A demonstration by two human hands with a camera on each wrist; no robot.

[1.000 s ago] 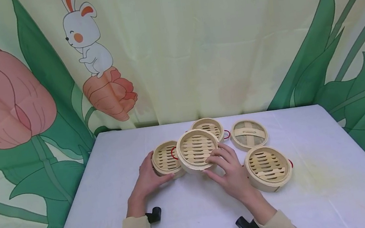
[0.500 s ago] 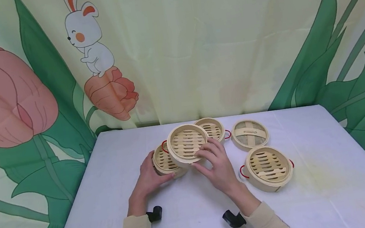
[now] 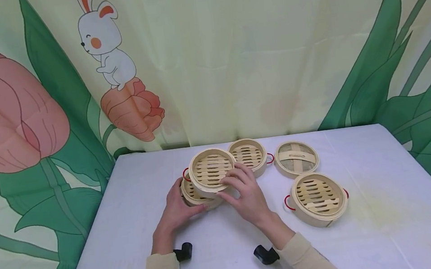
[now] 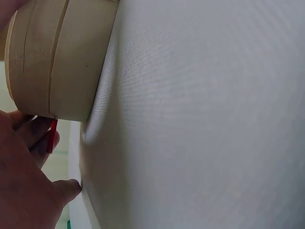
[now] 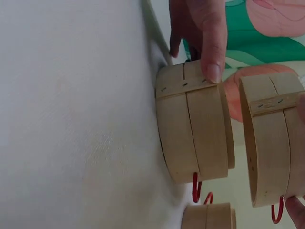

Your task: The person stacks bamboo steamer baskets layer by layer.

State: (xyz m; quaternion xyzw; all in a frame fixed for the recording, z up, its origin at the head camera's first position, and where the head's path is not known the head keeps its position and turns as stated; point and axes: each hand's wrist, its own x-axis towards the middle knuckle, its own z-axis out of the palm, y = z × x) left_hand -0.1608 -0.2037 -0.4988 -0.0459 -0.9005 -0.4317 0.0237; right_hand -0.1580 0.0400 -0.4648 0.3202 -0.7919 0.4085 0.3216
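- Left hand (image 3: pixel 178 206): curved round the lower basket (image 3: pixel 192 195), thumb against its near wall, fingers reaching beyond its outer side beside a red handle (image 4: pixel 52 137); the hold probably steadies it on the table (image 3: pixel 220 261).
- Right hand (image 3: pixel 245 194): pinches the wall of the raised basket (image 3: pixel 211 170) from the right, thumb low and fingers near the rim, presumably to leave the underside unobstructed.
- Raised basket: above and partly over the lower basket in the head view; the right wrist view shows a gap between them. The side hold seems suited to adjusting its tilt and position.
- Back basket (image 3: pixel 248 156), lid (image 3: pixel 296 159) and front basket (image 3: pixel 318 198): back basket behind the raised basket, lid to its right, front basket nearer the person; set out separately, perhaps so that each can be grasped singly.
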